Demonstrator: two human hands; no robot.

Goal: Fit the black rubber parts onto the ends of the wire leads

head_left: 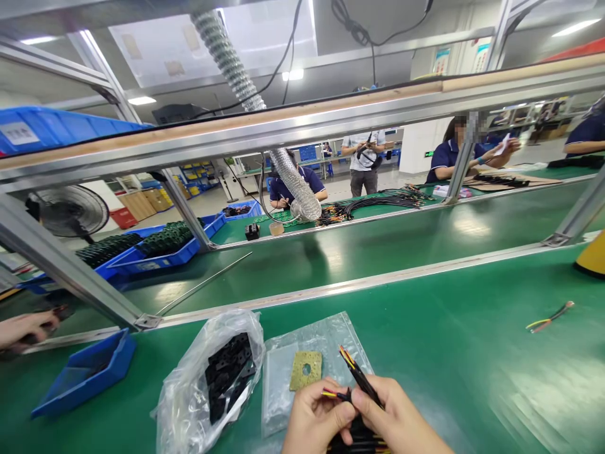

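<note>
Black-sleeved wires (360, 377) with red and yellow tips stand up between the person's two hands, just above the green counter (477, 384) at the bottom of the head view. The left hand (317, 419) has its fingers (332, 405) closed in a pinch on a short red-and-yellow wire end (334, 394), while the right hand (394, 419) has its fingers (365, 398) closed around the black sleeves. More black wire (357, 440) lies bunched below them at the lower edge. Just past the hands, a square tan foam pad (299, 371) with a round hole rests on a flat clear plastic bag (278, 394). To its left, a crumpled clear plastic bag (182, 410) holds black perforated pieces, and a shallow blue plastic tray (82, 375) sits further left. A loose pair of yellow and red wires (551, 316) lies on the right of the counter. Another person's hand (26, 329) shows at the far left edge, and a seated co-worker in a navy polo shirt (297, 186) works at a farther green counter.
</note>
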